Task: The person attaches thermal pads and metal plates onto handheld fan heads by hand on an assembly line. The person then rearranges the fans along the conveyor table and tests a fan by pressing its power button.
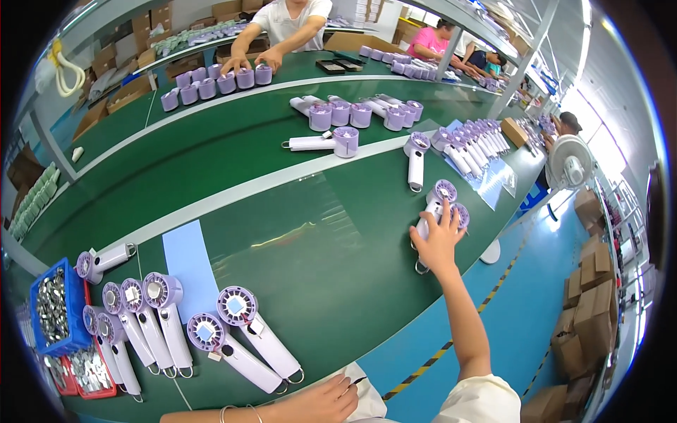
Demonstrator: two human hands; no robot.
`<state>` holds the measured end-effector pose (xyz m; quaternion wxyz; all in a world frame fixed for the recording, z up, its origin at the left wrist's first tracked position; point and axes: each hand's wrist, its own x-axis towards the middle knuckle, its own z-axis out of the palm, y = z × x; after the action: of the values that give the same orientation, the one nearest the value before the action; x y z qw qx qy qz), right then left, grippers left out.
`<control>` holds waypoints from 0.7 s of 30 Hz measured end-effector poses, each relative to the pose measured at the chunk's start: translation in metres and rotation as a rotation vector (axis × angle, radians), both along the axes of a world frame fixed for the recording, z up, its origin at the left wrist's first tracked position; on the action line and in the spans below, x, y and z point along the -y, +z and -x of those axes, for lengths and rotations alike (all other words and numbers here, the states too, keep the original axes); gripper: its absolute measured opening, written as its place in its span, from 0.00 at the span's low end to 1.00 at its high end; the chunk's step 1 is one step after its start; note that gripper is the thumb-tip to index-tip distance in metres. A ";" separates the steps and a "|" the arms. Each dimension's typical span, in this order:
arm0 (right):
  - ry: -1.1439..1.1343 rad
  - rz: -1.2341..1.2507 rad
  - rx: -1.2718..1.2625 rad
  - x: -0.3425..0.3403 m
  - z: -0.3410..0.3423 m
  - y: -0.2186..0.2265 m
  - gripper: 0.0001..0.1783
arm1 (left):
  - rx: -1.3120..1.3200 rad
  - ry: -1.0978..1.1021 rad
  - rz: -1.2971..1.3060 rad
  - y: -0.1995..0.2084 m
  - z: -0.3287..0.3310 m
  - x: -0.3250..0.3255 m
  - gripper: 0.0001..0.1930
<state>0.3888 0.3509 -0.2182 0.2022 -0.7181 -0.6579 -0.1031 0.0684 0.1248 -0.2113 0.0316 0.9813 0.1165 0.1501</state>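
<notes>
My right hand (438, 241) reaches far out over the green belt (296, 233) and lies on two white and lilac handheld fans (446, 204), fingers spread across their handles. My left hand (321, 402) rests at the near edge of the belt, fingers curled, next to a white cloth; whether it holds anything I cannot tell. Just beyond it lie two fans (247, 335) with round lilac heads, and several more fans (137, 317) lie in a row to the left.
A blue bin (53, 307) and a red bin (84, 370) of small metal parts stand at the near left. A light blue sheet (187, 264) lies on the belt. More fans (416, 158) lie farther along. A person across the belt (282, 32) handles lilac fan heads. Cardboard boxes (589, 303) stack on the right.
</notes>
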 end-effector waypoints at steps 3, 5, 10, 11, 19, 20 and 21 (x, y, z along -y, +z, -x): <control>0.122 0.000 0.009 -0.018 -0.027 0.008 0.25 | 0.037 -0.010 0.014 0.002 0.011 0.007 0.14; 0.121 -0.027 0.076 -0.018 -0.039 0.009 0.32 | 0.083 0.005 0.007 0.007 0.023 0.012 0.15; -0.217 -0.004 -0.087 -0.019 -0.047 -0.008 0.41 | 0.461 0.294 0.083 0.023 0.069 0.032 0.08; -0.270 0.012 -0.088 -0.021 -0.045 -0.011 0.41 | 0.496 0.403 0.100 0.024 0.078 0.042 0.09; -0.015 -0.067 -0.094 -0.100 -0.111 -0.019 0.44 | 0.462 1.206 -0.203 -0.005 0.124 0.104 0.08; 0.040 -0.068 -0.112 -0.113 -0.120 -0.020 0.46 | 0.449 1.275 -0.253 -0.008 0.127 0.107 0.09; 0.014 -0.025 -0.103 -0.123 -0.122 -0.018 0.47 | 0.417 1.380 -0.247 -0.007 0.127 0.109 0.09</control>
<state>0.5104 0.4743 -0.2364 0.2456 -0.7153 -0.6502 -0.0729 -0.0591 0.0156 -0.2185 -0.1594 0.6318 0.6823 0.3315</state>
